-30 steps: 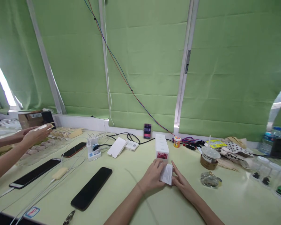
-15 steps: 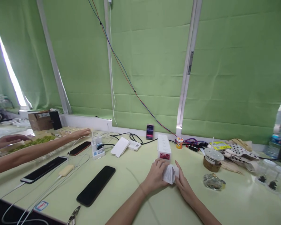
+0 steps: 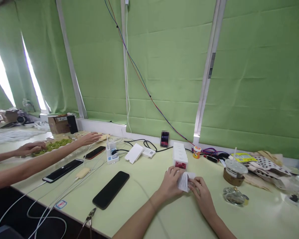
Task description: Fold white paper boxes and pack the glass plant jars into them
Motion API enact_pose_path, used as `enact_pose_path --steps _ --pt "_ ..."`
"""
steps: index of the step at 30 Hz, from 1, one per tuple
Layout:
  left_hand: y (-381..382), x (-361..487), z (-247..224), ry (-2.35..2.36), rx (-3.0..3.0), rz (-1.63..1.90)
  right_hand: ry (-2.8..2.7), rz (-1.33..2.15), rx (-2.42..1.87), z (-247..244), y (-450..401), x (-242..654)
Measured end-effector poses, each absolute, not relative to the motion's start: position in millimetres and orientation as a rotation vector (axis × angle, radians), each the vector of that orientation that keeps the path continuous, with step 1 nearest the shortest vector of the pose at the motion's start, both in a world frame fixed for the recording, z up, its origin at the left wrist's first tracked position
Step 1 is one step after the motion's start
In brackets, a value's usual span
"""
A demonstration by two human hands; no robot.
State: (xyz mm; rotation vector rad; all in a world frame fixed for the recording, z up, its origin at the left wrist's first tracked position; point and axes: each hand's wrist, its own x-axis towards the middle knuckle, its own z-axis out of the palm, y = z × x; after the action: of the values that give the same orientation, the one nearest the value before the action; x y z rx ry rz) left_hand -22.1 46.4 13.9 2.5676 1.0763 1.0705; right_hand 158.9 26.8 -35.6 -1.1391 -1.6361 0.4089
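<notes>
My left hand (image 3: pixel 168 184) is wrapped round a small white box (image 3: pixel 182 182) with fine print on its side. At the box's right end, the bent fingers of my right hand (image 3: pixel 202 195) pinch what looks like a white flap; the exact contact is partly hidden. Just beyond my hands stands a row of white boxes (image 3: pixel 179 153), the nearest with a red picture on its front. A flat white carton (image 3: pixel 134 153) lies farther left, beside another small white box (image 3: pixel 148 152).
Left lie a black phone (image 3: pixel 111 190), a power strip (image 3: pixel 112 154), cables and pliers (image 3: pixel 90 215). Another person's arms (image 3: pixel 62 151) reach over a green tray (image 3: pixel 57 145). Right are an orange jar (image 3: pixel 196 152), a lidded cup (image 3: pixel 235 169) and a glass dish (image 3: pixel 234 196).
My right hand's fingers have bent in over the box's end, where they were straighter along its side. The view has swung left. The other person's near hand now lies on the green tray.
</notes>
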Motion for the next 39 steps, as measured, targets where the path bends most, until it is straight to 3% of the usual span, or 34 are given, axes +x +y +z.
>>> enact_pose_path --steps 3,8,16,28,34,39 --pt "47 -24 12 1.110 2.595 1.029 -1.602 0.388 -1.166 -39 28 155" --pt "48 -26 8 1.153 2.647 1.010 -1.654 0.638 -1.173 -42 30 150" --pt "54 -22 6 1.262 2.462 1.216 -1.709 0.682 -1.215 -43 29 149" --pt "52 -21 13 1.192 2.578 1.107 -1.613 0.526 -1.154 -18 27 156" --pt "47 -17 13 1.192 2.674 1.055 -1.188 0.949 -1.054 -30 36 149" --pt "50 -19 11 1.191 2.648 1.041 -1.152 1.061 -0.977 -28 36 152"
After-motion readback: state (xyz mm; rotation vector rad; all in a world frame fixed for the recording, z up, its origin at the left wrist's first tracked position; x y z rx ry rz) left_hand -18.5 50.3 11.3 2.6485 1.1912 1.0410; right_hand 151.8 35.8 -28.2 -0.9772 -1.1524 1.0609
